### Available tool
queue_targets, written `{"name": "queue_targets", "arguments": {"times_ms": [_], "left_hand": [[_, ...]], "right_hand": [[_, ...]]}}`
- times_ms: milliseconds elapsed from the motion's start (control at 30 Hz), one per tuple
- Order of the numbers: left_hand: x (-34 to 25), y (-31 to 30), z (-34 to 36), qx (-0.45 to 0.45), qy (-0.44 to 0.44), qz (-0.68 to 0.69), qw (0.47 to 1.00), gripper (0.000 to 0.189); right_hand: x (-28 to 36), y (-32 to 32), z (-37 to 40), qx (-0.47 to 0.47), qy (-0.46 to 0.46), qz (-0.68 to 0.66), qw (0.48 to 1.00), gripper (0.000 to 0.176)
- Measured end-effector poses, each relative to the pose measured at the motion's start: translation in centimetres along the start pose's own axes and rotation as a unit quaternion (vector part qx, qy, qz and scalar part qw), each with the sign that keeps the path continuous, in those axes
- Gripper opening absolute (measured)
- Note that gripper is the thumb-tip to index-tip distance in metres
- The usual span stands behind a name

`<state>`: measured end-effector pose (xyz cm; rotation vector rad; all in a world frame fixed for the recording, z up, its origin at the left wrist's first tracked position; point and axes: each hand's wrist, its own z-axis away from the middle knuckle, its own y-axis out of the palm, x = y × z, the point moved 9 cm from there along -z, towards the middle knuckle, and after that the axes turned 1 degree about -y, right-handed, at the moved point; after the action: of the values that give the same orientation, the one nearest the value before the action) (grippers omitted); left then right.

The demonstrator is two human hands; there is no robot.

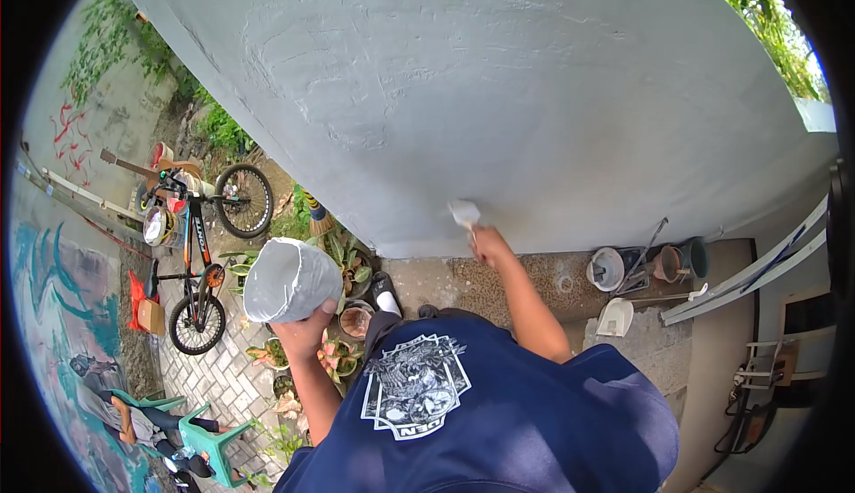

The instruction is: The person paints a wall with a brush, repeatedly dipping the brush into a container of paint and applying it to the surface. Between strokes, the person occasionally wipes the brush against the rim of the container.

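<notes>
My left hand (307,331) is closed around the lower part of a paint-smeared grey tub (287,290), held up and tilted at chest height. Only a pale grey inside wall shows through its mouth. In my right hand (490,247) is a paintbrush (464,213), fingers wrapped round its handle. Its wide pale head is at the lower part of the grey wall (534,110), seemingly touching it. Raised, rough ridges run across the wall's upper left, while the surface near the brush looks smoother.
Potted plants (343,355) stand close to my left leg. A bicycle (200,252) is farther left, and a person sits near a green plastic chair (209,440). Buckets (606,268) and a white dustpan (615,317) lie at the wall's foot on the right, beside a ladder (757,270).
</notes>
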<state>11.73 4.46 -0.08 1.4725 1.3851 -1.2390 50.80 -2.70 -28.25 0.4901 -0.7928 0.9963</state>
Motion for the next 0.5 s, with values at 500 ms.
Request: {"name": "queue_targets", "arguments": {"times_ms": [500], "left_hand": [[0.2,1.2,-1.8,0.015,0.009,0.006,1.0,0.07]], "right_hand": [[25.9,-7.3,14.3,-0.158,-0.46,-0.179,0.855,0.032]]}}
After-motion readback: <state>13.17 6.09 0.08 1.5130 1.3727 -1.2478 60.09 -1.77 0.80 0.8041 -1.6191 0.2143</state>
